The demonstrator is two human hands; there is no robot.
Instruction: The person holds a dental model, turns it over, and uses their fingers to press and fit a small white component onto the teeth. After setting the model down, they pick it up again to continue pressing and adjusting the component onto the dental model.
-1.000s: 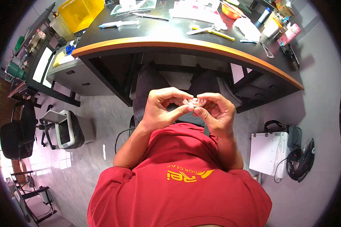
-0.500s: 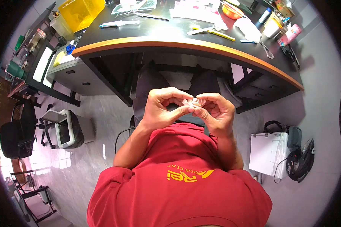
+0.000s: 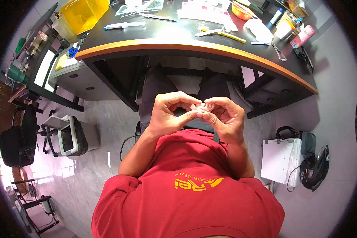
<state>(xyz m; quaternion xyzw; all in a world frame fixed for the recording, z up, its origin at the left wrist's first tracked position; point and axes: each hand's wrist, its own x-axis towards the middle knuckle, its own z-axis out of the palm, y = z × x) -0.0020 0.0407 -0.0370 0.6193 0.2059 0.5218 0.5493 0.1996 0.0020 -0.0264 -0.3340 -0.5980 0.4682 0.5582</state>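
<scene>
Over my lap, both hands hold one small pale pink-and-white piece (image 3: 202,107) with an uneven, curved outline, resembling a dental mould; its exact kind is hard to make out. My left hand (image 3: 168,114) pinches its left side between thumb and fingers. On the other side, my right hand (image 3: 228,121) grips it the same way, the two thumbs nearly meeting at its near edge. Fingers cover much of the piece's rim.
Ahead stands a black desk (image 3: 158,33) with a wooden edge. On it lie a syringe (image 3: 124,25), a yellow-handled tool (image 3: 231,37), a spatula (image 3: 208,32), an orange bowl (image 3: 242,12) and a pink bottle (image 3: 303,36). A bin (image 3: 69,137) stands at left, bags (image 3: 308,144) at right.
The piece appears tilted very slightly between my fingers. Both hands keep nearly the same place and grip.
</scene>
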